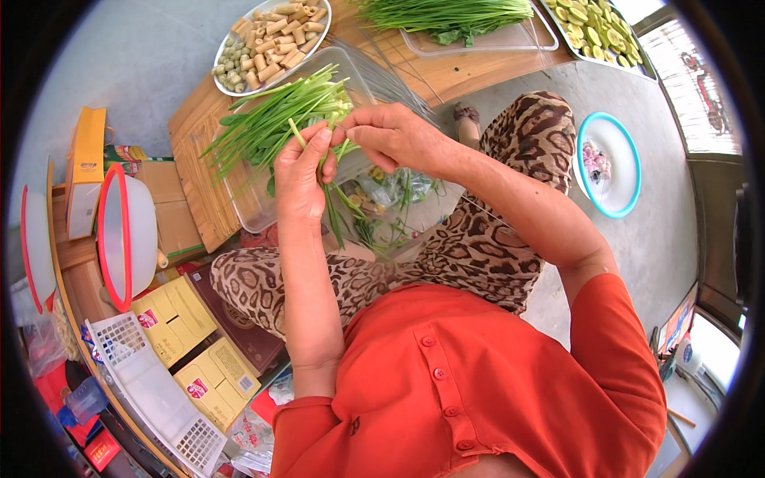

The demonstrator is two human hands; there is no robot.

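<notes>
My left hand [303, 175] is closed around a few chives [333, 211], their pale ends up by the fingertips and the green leaves hanging below. Close beside it, my right hand [398, 137] pinches at the pale ends; whatever is between its fingers is too small to make out. Just beyond the hands, a heap of chives [275, 119] lies across a clear plastic tray [249, 215] on a wooden table. Thin metal skewers [390, 84] lie in a bundle beside the heap.
A white dish [219, 60] of tan and greenish cut pieces stands far left. At the back are another tray [546, 36] of greens and a tray of sliced green vegetable [594, 32]. A blue-rimmed basin [635, 171] is on the floor at right. Trimmings [370, 227] lie below my hands.
</notes>
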